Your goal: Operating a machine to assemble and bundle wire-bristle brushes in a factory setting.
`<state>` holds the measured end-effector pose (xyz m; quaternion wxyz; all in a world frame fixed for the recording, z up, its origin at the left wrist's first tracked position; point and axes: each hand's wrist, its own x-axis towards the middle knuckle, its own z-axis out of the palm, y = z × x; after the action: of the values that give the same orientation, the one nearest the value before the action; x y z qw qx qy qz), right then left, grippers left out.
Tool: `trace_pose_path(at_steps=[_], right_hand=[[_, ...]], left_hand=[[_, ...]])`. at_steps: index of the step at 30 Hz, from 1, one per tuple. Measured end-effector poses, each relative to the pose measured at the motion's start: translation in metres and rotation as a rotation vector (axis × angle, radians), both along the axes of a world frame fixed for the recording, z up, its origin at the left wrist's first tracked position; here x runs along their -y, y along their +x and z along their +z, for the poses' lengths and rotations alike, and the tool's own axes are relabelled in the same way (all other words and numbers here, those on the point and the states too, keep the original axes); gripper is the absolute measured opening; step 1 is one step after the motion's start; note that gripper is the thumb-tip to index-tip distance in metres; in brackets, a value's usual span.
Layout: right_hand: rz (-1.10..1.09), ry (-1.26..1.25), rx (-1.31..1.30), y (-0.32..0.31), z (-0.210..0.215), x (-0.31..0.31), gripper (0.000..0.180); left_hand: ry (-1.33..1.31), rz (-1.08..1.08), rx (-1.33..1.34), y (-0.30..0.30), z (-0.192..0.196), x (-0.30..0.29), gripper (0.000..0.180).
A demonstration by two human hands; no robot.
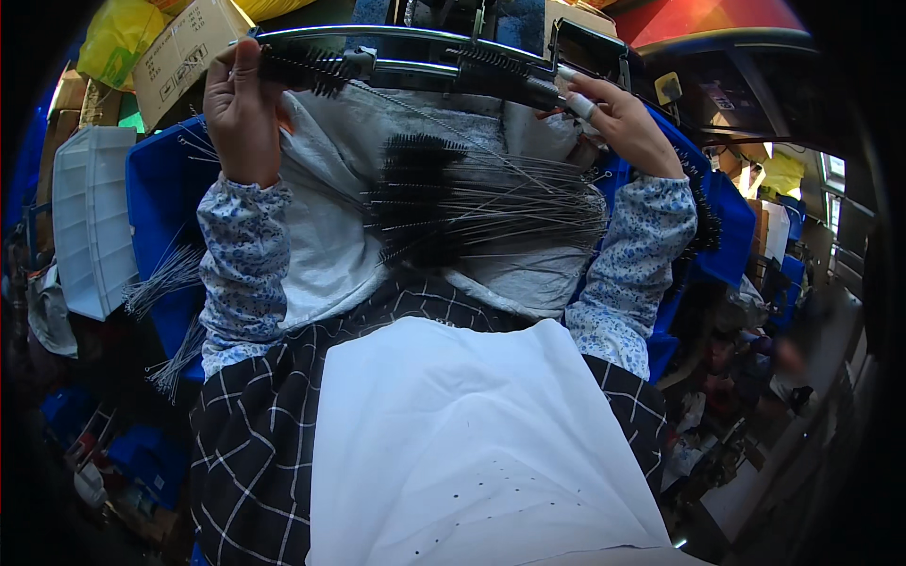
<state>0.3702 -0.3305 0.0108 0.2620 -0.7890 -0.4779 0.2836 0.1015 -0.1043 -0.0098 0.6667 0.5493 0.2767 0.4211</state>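
At the upper left, my left hand (243, 118) is closed on the end of a black-bristled wire brush (307, 68), thumb upright. Its bristles lie against a metal machine bar (415, 68), and a thin twisted wire slants down from there toward the right. My right hand (628, 127), with white tape on one finger, is pinched at the right end of the bar beside a dark cylindrical part; what its fingertips hold is hidden. Below, between my forearms, a pile of wire brushes (420, 203) rests on white cloth (326, 269), black heads left, bare stems right.
A blue bin (170, 269) with bundles of looped wires (165, 283) stands left, beside a white divided tray (92, 222). Another blue bin (727, 231) is at right. A cardboard box (189, 61) and yellow bag (121, 42) sit at the back left. A red-topped dark cabinet (727, 71) fills the back right.
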Motion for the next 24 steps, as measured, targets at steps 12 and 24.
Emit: trace_pose_path(at_steps=[12, 24], right_hand=[[-0.341, 0.31, 0.541, -0.034, -0.06, -0.066, 0.026], [-0.401, 0.119, 0.827, 0.022, -0.092, -0.093, 0.024]], left_hand=[[0.18, 0.058, -0.351, -0.018, -0.052, 0.004, 0.034], [0.109, 0.153, -0.915, -0.121, -0.145, -0.057, 0.028]])
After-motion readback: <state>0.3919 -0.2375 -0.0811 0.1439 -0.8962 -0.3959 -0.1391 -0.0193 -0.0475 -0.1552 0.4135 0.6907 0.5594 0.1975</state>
